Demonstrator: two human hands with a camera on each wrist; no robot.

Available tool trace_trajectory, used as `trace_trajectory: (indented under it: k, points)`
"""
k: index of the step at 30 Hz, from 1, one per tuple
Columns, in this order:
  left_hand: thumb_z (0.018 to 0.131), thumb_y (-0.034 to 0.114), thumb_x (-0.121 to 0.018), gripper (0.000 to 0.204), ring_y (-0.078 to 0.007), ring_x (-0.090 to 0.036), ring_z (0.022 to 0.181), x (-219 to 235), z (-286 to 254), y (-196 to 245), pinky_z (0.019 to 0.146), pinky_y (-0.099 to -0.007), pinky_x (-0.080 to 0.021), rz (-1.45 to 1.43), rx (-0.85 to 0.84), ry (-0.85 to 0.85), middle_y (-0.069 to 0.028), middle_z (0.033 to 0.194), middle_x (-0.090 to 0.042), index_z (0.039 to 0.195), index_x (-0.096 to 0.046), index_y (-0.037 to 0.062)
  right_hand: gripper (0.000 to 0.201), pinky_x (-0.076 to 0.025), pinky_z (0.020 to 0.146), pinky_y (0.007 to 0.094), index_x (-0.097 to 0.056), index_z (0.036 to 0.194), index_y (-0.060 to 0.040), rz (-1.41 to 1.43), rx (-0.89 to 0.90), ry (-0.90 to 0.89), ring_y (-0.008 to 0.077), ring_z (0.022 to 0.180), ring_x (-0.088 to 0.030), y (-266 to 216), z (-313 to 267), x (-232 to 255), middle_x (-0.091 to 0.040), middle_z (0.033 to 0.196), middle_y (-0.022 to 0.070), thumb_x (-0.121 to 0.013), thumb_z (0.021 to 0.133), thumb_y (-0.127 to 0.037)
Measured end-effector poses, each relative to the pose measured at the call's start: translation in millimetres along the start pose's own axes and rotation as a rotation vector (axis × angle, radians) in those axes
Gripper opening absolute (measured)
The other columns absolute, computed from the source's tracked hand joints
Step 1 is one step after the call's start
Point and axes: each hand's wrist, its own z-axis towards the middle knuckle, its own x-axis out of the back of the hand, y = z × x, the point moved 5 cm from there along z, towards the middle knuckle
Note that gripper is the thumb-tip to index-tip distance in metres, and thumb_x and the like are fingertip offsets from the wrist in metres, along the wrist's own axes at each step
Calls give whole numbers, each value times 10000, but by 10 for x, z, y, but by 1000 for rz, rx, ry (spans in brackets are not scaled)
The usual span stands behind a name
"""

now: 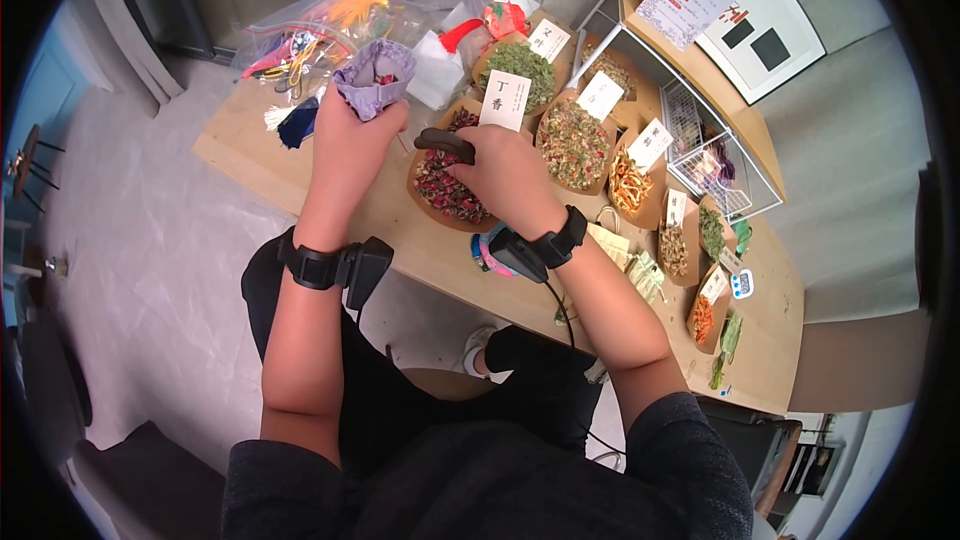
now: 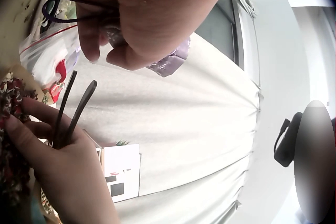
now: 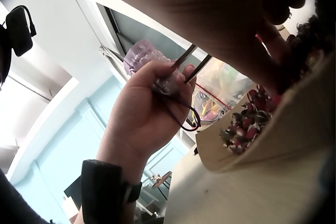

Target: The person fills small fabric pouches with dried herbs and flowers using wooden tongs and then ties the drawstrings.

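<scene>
My left hand (image 1: 352, 145) grips a purple drawstring pouch (image 1: 372, 100), its mouth spread upward with a few reddish bits inside. A dark cord loop (image 2: 58, 20) hangs from the pouch in the left wrist view. My right hand (image 1: 512, 175) is over a brown paper tray (image 3: 210, 158) of dried rosebuds (image 1: 445, 190). Its thumb and fingertips reach in among the buds, as the left wrist view shows. Dark brown tongs (image 1: 445, 145) are held in the same hand, their two arms (image 2: 79, 111) pointing away from the tray. What the fingertips pinch is hidden.
Several paper trays of dried herbs with labels stand along the table, including green leaves (image 1: 520, 75) and orange pieces (image 1: 630, 185). Plastic bags with tassels (image 1: 355, 10) lie at the back left. A white wire rack (image 1: 700, 130) stands right. Small cloth pouches (image 1: 640, 270) lie near the front edge.
</scene>
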Motion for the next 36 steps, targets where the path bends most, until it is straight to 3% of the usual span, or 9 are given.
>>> trace_trajectory:
  k: [6, 16, 22, 23, 24, 27, 30, 36]
  points:
    - [838, 75, -720, 346, -130, -652, 752, -2, 1, 15, 702, -305, -537, 7, -22, -17, -65, 891, -690, 1149, -601, -20, 191, -576, 741, 470, -752, 985, -92, -35, -30, -34, 361, 851, -711, -10, 21, 6, -724, 890, 151, -761, 801, -141]
    - [812, 71, -732, 460, -170, -669, 936, -24, -21, -25, 855, -329, -537, 155, 1, -62, -93, 1042, -706, 1246, -595, 5, 163, -575, 690, 465, -747, 965, -62, -21, -72, -54, 353, 805, -720, 42, 56, 67, -726, 857, 165, -740, 815, -125]
    - [798, 47, -748, 459, -216, -684, 942, -50, -47, 43, 861, -341, -533, 257, -115, -66, -126, 1042, -705, 1227, -590, 9, 153, -557, 657, 343, -748, 964, -24, 398, -213, -198, 204, 706, -712, 346, 178, 215, -717, 766, 126, -755, 834, -104]
    - [792, 38, -753, 459, -230, -687, 942, -60, -52, 49, 856, -344, -534, 273, -139, -78, -133, 1039, -703, 1220, -590, 12, 162, -550, 704, 294, -755, 973, 4, 519, -207, -186, 148, 743, -697, 360, 190, 298, -745, 817, 90, -774, 842, -89]
    - [786, 29, -757, 459, -245, -691, 943, -72, -60, 52, 852, -347, -534, 289, -161, -89, -140, 1036, -701, 1213, -589, 14, 161, -550, 725, 289, -755, 976, 11, 585, -205, -177, 142, 765, -698, 362, 196, 387, -751, 839, 82, -774, 848, -85]
    - [791, 3, -740, 454, -169, -647, 990, -149, -93, 43, 886, -316, -522, 335, -180, -158, -68, 1056, -675, 1217, -584, 34, 170, -549, 799, 270, -757, 1014, 27, 721, -213, -168, 119, 842, -700, 195, 207, 717, -762, 924, 55, -770, 883, -80]
    - [769, -40, -732, 483, -190, -655, 997, -245, -139, 17, 894, -325, -523, 406, -199, -207, -89, 1059, -674, 1222, -579, 27, 186, -548, 797, 259, -754, 1038, 19, 873, -218, -143, 102, 846, -694, 39, 156, 804, -759, 917, 57, -779, 884, -83]
    - [752, -61, -725, 509, -206, -660, 1006, -357, -214, 59, 894, -330, -526, 392, -240, -252, -111, 1069, -672, 1232, -579, 24, 177, -542, 801, 254, -752, 1049, 21, 853, -165, -132, 89, 863, -682, -64, 138, 734, -749, 924, 48, -764, 899, -72]
